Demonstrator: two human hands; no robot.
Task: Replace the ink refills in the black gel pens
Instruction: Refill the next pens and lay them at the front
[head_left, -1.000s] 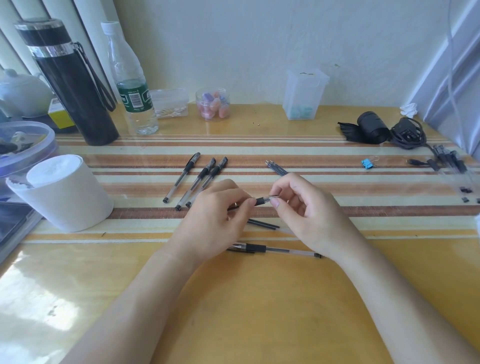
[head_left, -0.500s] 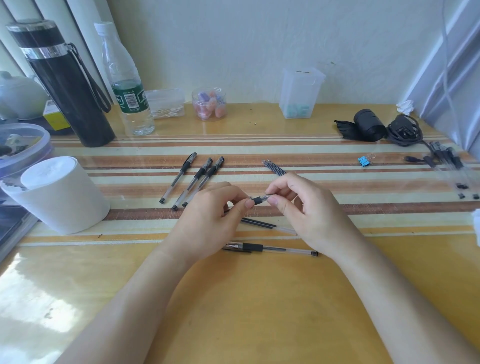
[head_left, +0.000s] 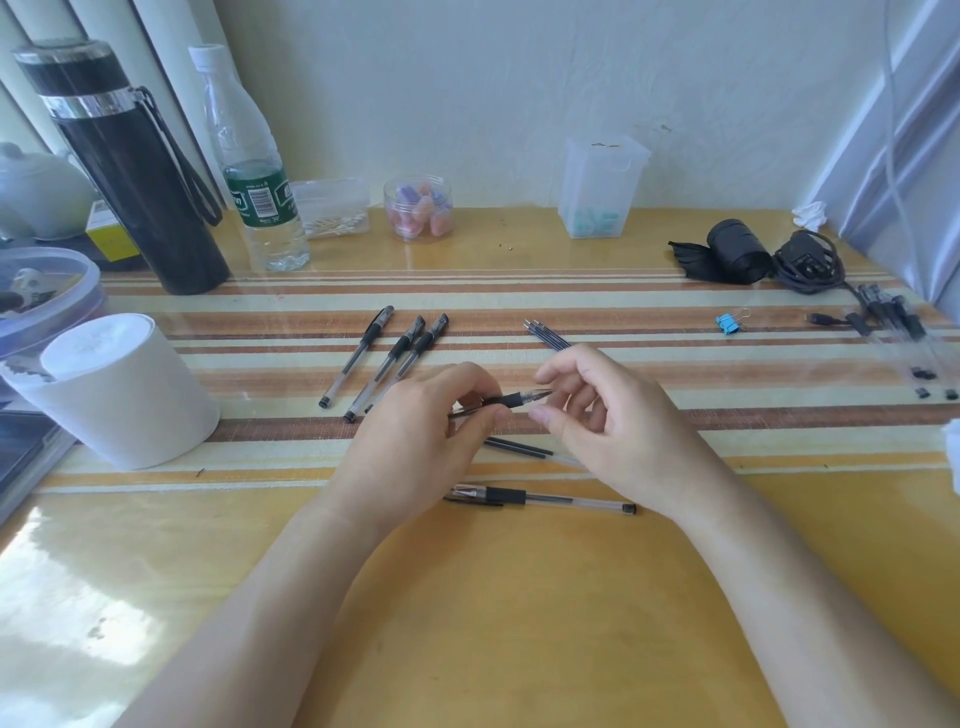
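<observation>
Pens (head_left: 400, 353) left of held pen (head_left: 511, 400), spare refills (head_left: 549, 336) beyond right hand (head_left: 623, 436)

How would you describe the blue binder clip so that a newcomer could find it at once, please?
Look at the right-hand side of the striped mat, just in front of the black roll and the coiled black cable. The binder clip lies alone there on a brown stripe. It is the only bright blue thing on the mat, with thin wire handles.
</observation>
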